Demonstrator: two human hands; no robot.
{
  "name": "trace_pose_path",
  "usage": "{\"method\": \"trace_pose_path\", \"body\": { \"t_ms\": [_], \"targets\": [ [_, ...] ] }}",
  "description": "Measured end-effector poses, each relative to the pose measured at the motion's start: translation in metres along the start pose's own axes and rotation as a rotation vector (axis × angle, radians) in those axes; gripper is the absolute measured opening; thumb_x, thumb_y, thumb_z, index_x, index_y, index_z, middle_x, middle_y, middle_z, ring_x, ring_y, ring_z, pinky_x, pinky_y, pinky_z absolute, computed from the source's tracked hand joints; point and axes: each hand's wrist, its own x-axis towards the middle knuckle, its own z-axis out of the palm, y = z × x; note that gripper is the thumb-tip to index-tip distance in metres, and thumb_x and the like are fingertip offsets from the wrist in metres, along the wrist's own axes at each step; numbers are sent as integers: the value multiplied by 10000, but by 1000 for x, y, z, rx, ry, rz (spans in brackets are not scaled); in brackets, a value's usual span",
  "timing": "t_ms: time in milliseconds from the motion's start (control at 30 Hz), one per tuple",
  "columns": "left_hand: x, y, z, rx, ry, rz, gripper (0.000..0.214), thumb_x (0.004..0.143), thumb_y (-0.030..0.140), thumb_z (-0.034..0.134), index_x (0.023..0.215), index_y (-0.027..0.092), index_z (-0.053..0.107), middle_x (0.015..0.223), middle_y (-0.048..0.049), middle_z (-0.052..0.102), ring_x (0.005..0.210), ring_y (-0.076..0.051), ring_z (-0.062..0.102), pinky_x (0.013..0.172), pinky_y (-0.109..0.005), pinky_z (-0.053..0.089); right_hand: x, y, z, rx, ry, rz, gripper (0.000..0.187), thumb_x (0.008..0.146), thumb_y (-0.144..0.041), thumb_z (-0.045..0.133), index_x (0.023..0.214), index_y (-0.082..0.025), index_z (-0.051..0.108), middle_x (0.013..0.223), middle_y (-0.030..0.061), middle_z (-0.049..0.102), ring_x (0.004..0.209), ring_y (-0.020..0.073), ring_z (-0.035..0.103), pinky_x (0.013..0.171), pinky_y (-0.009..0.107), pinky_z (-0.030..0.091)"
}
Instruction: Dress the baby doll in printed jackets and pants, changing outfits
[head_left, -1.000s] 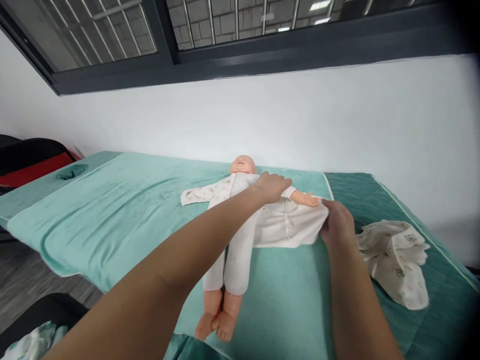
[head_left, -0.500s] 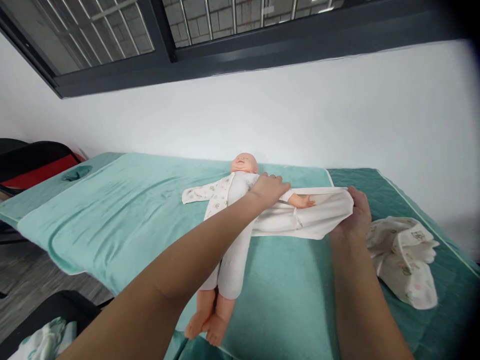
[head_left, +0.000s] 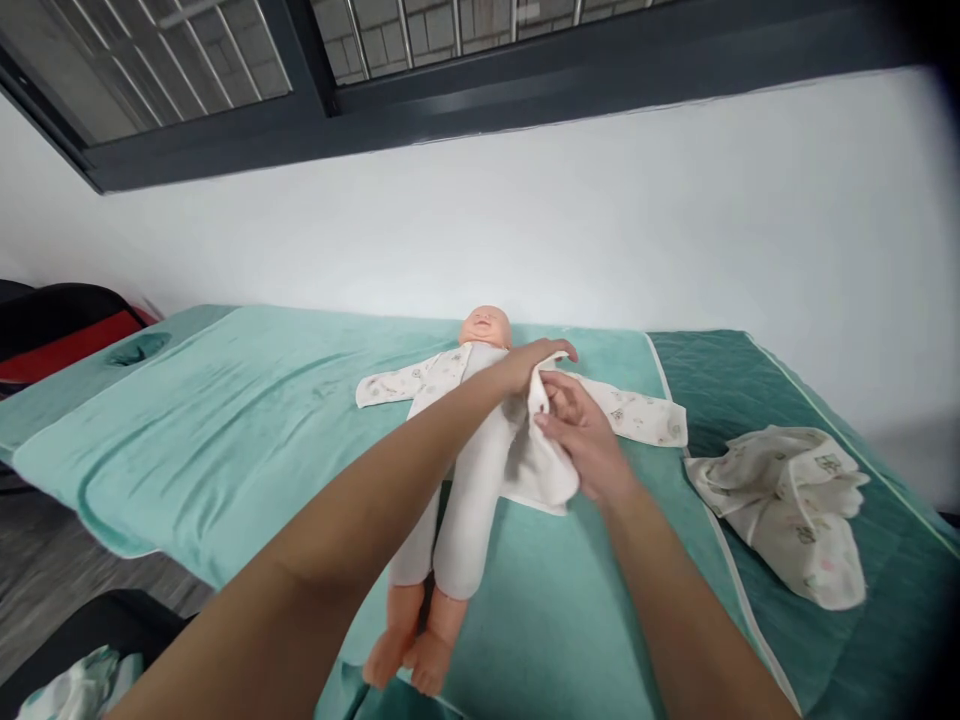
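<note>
Pinching the front edge of a white printed jacket [head_left: 550, 470]: right hand [head_left: 585, 430], fingers curled, thumb laid against the cloth, gap between thumb and fingers narrowed to the fabric; the gripped edge stands up in a fold, plain side of the cloth showing.

Left hand [head_left: 534, 366]: reached across the doll's chest, palm down, fingers partly extended beyond the raised edge, which it touches; whether the fingers close on any cloth cannot be told from this angle. Hands near one another, the raised edge between them.

Doll [head_left: 486, 328]: one, on its back, head toward the wall [head_left: 675, 220], white trousers [head_left: 469, 540] on the legs, bare feet [head_left: 427, 660] toward the viewer.

Jacket: about the doll's upper body, one side of the front lifted; both sleeves spread outward, small printed motifs, the sleeve at the view's right running out beyond the right hand.

Light teal cover [head_left: 225, 420]: beneath doll and jacket, creased at the view's left.

Dark teal quilted cover [head_left: 697, 365]: at the view's right, bearing one crumpled white printed cloth [head_left: 795, 520], apart from both hands.

Black chair [head_left: 127, 620]: lower left, a white-and-teal cloth [head_left: 82, 690] upon it.
</note>
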Motion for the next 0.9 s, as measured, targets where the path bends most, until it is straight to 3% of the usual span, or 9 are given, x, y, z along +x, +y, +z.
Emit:
{"method": "trace_pose_path", "body": {
  "t_ms": [67,133,233,400,600,667,767,900],
  "targets": [
    [-1,-12,-16,-97,-2,17,228,832,216,536,1009,204,680,939,-13,712,738,-144,624,735,-271,494,-8,1,8,-11,-181,24,600,778,-263,804,1317,-351,555,1285,27,612,961,166,642,817,305,521],
    [-8,-25,-29,-117,49,16,211,821,180,493,928,179,675,895,-26,701,741,-147,619,739,-277,492,-15,-1,11,-33,-333,53,590,837,-273,756,1370,-371,523,1415,49,543,1046,195,643,870,347,521],
    [-29,-43,-40,-249,256,-11,130,742,136,531,813,169,634,933,-37,693,833,-158,625,814,-286,485,-22,-5,12,-73,-415,59,459,899,-303,693,1335,-355,560,1478,73,504,1137,245,637,924,407,512],
    [-71,-60,-32,-483,580,-255,69,754,177,570,801,189,618,903,-25,690,890,-176,624,879,-322,475,-25,-2,11,-127,-355,49,320,930,-313,656,1248,-330,623,1488,69,514,1316,286,542,1012,449,485],
    [-160,-69,18,-546,815,-460,183,914,301,487,1006,215,619,1076,-40,685,1037,-173,624,955,-320,477,-24,4,8,-171,-187,3,242,892,-341,684,1128,-287,678,1394,72,604,1289,282,568,1039,478,486],
    [-197,-71,37,-572,793,-555,208,928,309,470,1043,215,616,1074,-50,695,1003,-185,641,894,-330,512,-23,6,9,-174,-128,-6,233,876,-337,692,1101,-278,684,1354,72,632,1271,279,581,1043,483,485],
    [-240,-70,57,-487,692,-509,214,907,246,493,1075,222,624,1104,-52,686,1035,-196,648,946,-360,513,-23,14,7,-173,-19,-48,226,843,-315,715,1063,-267,694,1294,74,665,1243,273,596,1044,473,482],
    [-265,-65,70,-244,774,-532,287,848,193,561,1130,218,607,1294,-86,583,1214,-230,570,1054,-401,461,-28,27,-8,-257,129,-47,235,832,-344,727,1043,-249,685,1231,80,683,1143,257,634,1001,461,496]
  ]
}}
